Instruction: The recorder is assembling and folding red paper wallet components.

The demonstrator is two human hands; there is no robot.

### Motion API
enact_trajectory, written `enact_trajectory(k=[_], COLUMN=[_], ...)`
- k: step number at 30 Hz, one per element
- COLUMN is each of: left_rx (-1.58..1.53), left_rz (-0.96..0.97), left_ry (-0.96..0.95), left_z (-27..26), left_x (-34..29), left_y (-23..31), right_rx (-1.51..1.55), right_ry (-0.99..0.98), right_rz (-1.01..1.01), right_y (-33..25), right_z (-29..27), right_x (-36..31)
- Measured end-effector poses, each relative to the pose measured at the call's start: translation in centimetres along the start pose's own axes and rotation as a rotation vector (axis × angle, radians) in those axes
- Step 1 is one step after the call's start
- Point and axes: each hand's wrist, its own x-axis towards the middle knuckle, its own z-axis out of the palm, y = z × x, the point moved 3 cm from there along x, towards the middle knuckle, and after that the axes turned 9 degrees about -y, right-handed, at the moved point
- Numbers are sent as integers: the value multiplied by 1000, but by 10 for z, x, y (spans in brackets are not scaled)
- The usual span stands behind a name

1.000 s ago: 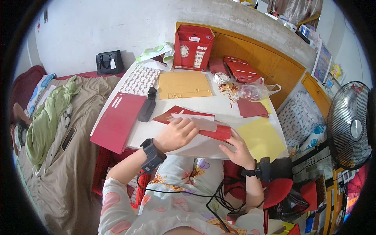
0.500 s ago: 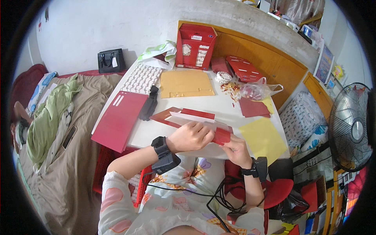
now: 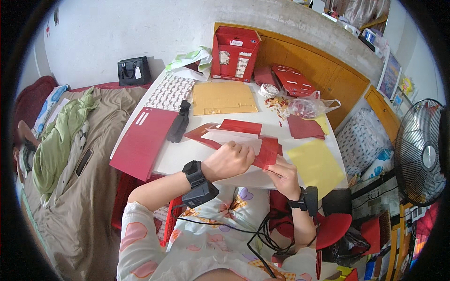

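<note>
A partly folded red cardboard box (image 3: 268,152) with a white inside is held just above the table's near edge. My left hand (image 3: 228,161) is curled with bent fingers against its near side, hiding part of the wall. My right hand (image 3: 282,177) pinches the box's right end between thumb and fingers. The red flaps stand up at the far side, and a pointed red panel reaches out to the left. A stack of flat red card sheets (image 3: 143,143) lies left of my hands, next to a black strap-like item (image 3: 179,122).
Behind the box lies a brown cardboard piece (image 3: 225,98). A red display carton (image 3: 235,54) stands at the back. Rightward are yellow paper (image 3: 316,164), dark red squares (image 3: 304,127), small loose bits (image 3: 281,110) and a clear plastic bag (image 3: 307,107). Black cables (image 3: 267,234) cross my lap.
The box has tilted and turned, so more of its red right end and white inside show. My hands have shifted only slightly and keep their hold.
</note>
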Motion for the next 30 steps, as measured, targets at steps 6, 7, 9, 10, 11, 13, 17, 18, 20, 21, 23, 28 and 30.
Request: enact_trajectory(k=[6, 7, 9, 10, 11, 13, 17, 18, 20, 21, 23, 28, 30], left_rx=[43, 46, 16, 47, 47, 1, 2, 3, 79, 77, 30, 63, 55], left_rz=[-108, -113, -153, -153, -154, -144, -179, -180, -185, -184, -190, -212, -196], left_ry=[31, 27, -82, -47, -46, -47, -148, -148, -121, -122, -170, -220, -200], left_z=[0, -1, -3, -3, -2, -1, -3, -3, -3, -2, -1, 2, 3], left_x=[9, 10, 14, 16, 17, 16, 7, 3, -5, -6, -9, -24, -25], left_y=[5, 7, 11, 13, 13, 11, 12, 10, 6, 7, 10, 4, 4], right_rx=[-680, -674, -1020, -1048, -1048, -971, -932, -932, -928, -927, -923, -891, -889], right_ry=[262, 261, 184, 97, 96, 78, 65, 65, 43, 42, 36, 38, 33], right_rz=[-10, -13, -91, -103, -104, -69, -55, -56, -33, -31, -41, -15, -17], right_y=[-19, -25, -39, -37, -34, -29, -32, -33, -33, -32, -31, -24, -22], right_z=[-6, -4, 8, 11, 10, 9, 8, 7, 4, 4, 5, 2, 1], right_x=[-11, -6, 7, 9, 9, 9, 7, 5, 1, -1, -4, -14, -18])
